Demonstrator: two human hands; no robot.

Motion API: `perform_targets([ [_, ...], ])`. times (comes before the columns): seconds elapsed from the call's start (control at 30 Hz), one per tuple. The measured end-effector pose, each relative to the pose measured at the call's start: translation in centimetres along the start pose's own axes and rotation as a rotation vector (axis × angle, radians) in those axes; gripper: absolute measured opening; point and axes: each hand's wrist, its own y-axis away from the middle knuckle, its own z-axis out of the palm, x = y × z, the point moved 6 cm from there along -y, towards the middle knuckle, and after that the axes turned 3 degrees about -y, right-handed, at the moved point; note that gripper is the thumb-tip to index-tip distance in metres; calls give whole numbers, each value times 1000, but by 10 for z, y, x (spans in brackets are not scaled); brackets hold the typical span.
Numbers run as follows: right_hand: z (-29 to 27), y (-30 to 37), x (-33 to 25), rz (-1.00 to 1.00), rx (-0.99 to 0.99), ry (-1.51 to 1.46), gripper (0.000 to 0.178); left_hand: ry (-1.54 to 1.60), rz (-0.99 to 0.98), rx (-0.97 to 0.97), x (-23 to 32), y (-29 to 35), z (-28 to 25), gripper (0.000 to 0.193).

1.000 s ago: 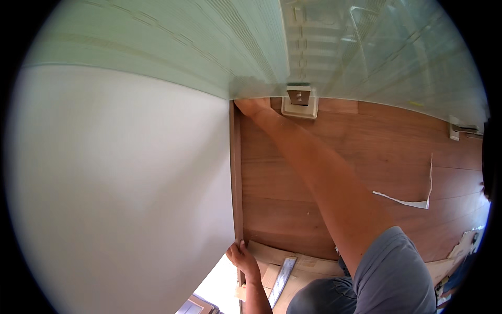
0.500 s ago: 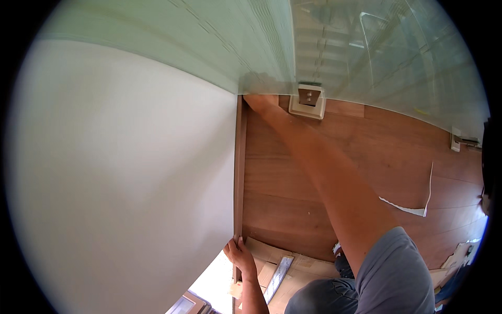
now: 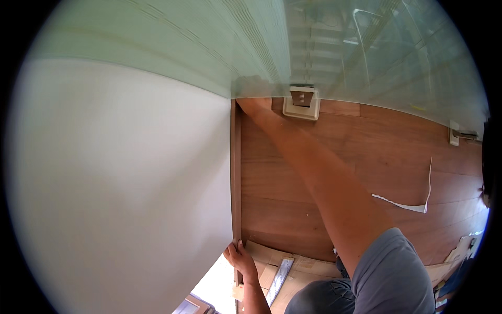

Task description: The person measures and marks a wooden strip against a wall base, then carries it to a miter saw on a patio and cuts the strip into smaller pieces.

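One long thin brown wooden strip (image 3: 236,172) stands up along the edge of the white wall panel (image 3: 120,183), and the left hand (image 3: 239,257), at six o'clock, pinches its bottom end. The right hand (image 3: 250,99), at twelve o'clock, presses on the strip's top end, but frosted glass (image 3: 261,47) hides whether it is open. One white square wall socket (image 3: 301,102) sits just beside it, and one white torn strip (image 3: 413,201) hangs at three o'clock.
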Motion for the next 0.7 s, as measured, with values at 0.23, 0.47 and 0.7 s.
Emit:
perform_targets([
  [0.23, 21, -6, 13, 44, 9, 27, 23, -62, -24, -74, -3, -3, -2, 17],
  [0.47, 28, 11, 18, 323, -67, -186, 46, -32, 11, -6, 4, -3, -7, 28],
  [0.7, 24, 3, 13, 155, -97, -57, 31, -29, 3, -22, 3, -3, -5, 28],
])
